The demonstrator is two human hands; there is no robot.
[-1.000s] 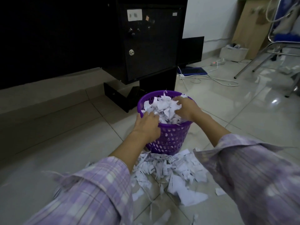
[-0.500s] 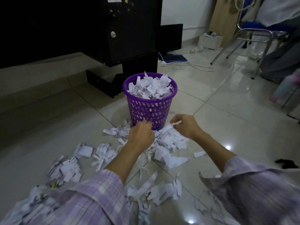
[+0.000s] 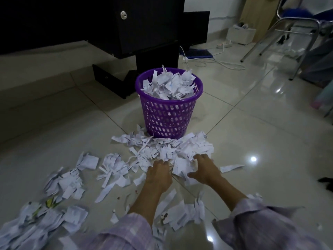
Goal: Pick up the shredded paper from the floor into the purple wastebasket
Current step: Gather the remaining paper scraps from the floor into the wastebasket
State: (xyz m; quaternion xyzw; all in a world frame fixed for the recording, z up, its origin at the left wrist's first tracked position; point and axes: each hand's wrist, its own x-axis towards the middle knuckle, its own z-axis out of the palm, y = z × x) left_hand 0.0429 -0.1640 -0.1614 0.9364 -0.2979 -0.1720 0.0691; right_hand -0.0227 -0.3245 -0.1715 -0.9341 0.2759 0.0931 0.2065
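Head view: left hand (image 3: 158, 173) and right hand (image 3: 204, 170), fingers spread, press into shredded paper (image 3: 167, 150) near the purple wastebasket (image 3: 169, 114). Light, loose scraps; scoop from both sides.

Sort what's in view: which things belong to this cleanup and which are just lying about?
Job: shredded paper on the floor, purple wastebasket, left hand, right hand.

Lying about: black cabinet, white cables, metal chair, white box.

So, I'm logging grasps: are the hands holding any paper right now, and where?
Nothing is lifted yet. The left hand and right hand lie palms down on the shredded paper before the purple wastebasket, fingers at its near edge.
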